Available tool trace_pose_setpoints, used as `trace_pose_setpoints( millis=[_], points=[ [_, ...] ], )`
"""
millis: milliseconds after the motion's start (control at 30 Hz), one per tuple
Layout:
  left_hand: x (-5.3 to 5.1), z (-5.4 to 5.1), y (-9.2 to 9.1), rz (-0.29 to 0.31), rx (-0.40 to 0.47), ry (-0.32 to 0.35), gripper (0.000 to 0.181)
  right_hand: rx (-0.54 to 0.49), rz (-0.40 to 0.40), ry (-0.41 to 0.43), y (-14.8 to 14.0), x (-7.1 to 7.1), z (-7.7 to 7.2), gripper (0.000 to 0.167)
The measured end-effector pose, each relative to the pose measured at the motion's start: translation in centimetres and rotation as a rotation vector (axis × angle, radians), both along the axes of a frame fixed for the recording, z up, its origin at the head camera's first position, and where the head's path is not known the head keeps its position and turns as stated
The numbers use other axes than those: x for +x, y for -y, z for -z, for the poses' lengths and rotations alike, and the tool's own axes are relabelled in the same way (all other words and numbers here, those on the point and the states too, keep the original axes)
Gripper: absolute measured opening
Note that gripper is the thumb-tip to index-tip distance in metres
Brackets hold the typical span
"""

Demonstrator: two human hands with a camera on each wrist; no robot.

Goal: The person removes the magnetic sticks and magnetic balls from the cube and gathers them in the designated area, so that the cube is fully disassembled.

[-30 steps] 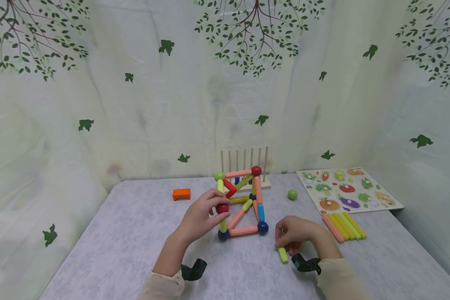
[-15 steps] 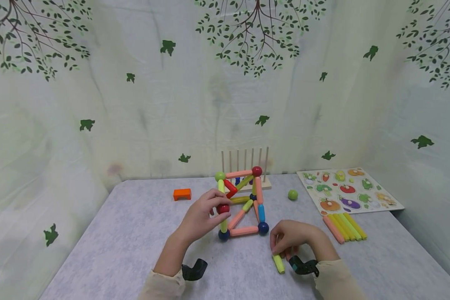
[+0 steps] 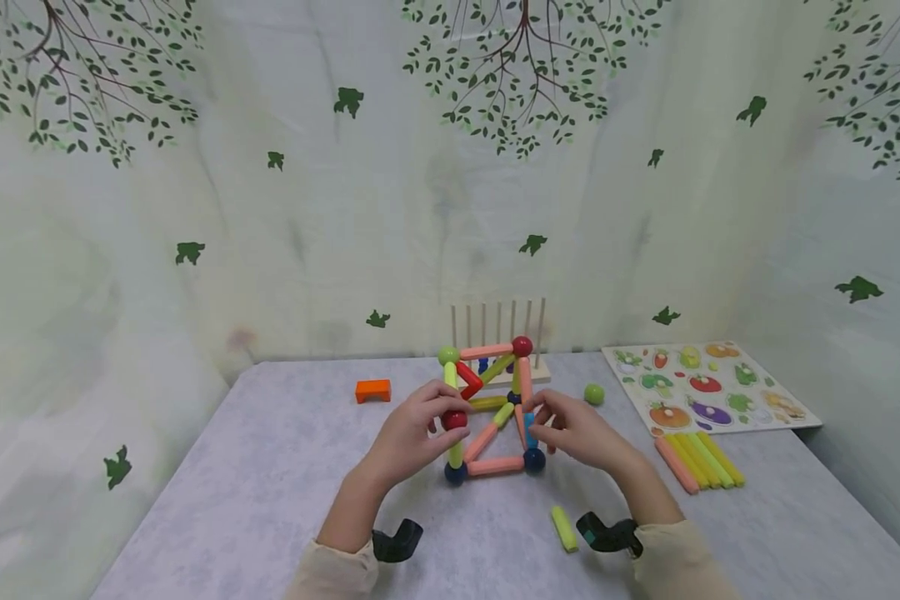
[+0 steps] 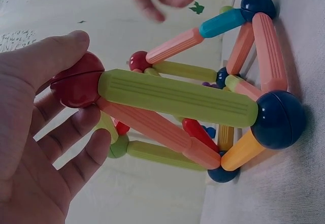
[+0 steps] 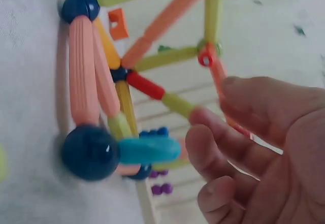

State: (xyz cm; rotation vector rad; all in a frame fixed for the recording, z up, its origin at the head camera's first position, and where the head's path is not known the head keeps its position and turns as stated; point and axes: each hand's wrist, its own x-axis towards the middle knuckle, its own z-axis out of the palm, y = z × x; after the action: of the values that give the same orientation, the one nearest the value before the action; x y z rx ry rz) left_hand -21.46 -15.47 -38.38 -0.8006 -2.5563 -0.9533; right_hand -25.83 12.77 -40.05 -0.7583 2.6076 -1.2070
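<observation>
A frame of rods and balls stands on the table; its lower bar is a pink rod (image 3: 495, 466). My left hand (image 3: 412, 433) pinches a red ball (image 3: 454, 419) on its left side, thumb and fingertips round the ball (image 4: 78, 82) in the left wrist view. At the frame's right side, my right hand (image 3: 583, 429) has its fingers loosely bent and apart, holding nothing. In the right wrist view, that hand (image 5: 264, 142) is beside a light-blue rod (image 5: 147, 149) joined to a dark-blue ball (image 5: 90, 152). A short yellow-green rod (image 3: 564, 529) lies near my right wrist.
Behind the frame is a pegged wooden rack (image 3: 542, 372). An orange block (image 3: 372, 390) lies left, a green ball (image 3: 594, 394) right. Further right are a vegetable-picture board (image 3: 720, 392) and a row of pink, yellow and green rods (image 3: 697, 462).
My right hand has let go of the yellow-green rod, now lying on the table, and has moved up and left to the frame. My left hand keeps its hold on the red ball.
</observation>
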Motion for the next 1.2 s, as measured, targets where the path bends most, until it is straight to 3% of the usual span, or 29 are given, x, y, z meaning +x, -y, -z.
trace_pose_setpoints(
  millis=[133,333,733,1033,1200],
  points=[
    [0.1,0.1,0.0,-0.003,0.006,-0.003,0.026,0.026,0.030,-0.114,2.5,-0.6,-1.6,0.048],
    [0.1,0.1,0.2,0.017,0.024,-0.018,0.027,0.066,0.024,-0.172,6.3,-1.9,-2.9,0.072],
    [-0.1,0.1,0.0,0.045,0.042,-0.045,0.029,0.233,0.157,-0.304,10.0,-3.2,-2.8,0.053],
    [0.0,-0.1,0.0,0.047,0.051,-0.026,0.028,0.376,0.170,-0.403,10.5,-3.5,-2.6,0.048],
    [0.0,0.1,0.1,0.039,0.047,-0.028,0.028,0.382,0.178,-0.413,10.4,-3.4,-2.4,0.049]
  ],
)
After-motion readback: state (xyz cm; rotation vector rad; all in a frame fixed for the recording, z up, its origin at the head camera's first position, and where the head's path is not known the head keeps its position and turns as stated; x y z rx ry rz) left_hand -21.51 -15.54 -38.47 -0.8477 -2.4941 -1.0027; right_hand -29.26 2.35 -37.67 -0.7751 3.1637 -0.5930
